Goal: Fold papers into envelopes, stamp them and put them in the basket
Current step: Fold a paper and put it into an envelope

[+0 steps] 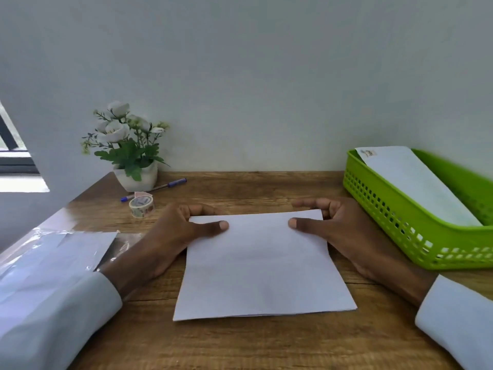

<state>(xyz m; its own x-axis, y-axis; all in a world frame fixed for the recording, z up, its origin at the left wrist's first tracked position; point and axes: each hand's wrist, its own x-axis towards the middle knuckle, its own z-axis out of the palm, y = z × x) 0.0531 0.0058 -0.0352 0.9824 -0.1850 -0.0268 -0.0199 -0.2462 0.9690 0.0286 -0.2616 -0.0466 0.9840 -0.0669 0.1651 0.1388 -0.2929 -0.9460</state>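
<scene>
I sat at a small writing desk [266,343] in what looked like a home study or modest office corner. The wood-grain top was pushed against a plain pale wall [253,76], with a dark-framed window [10,156] at the far left edge. A white pot of artificial white flowers [125,145] stood in the back corner, a blue pen [170,184] and a roll of patterned tape [142,205] just beside it. A green perforated plastic basket [394,217], the filing kind, sat at my right with an envelope [416,182] lying in it. A plastic-wrapped stack of white paper [53,263] lay at my left, and a white sheet [261,263] lay before me.
</scene>
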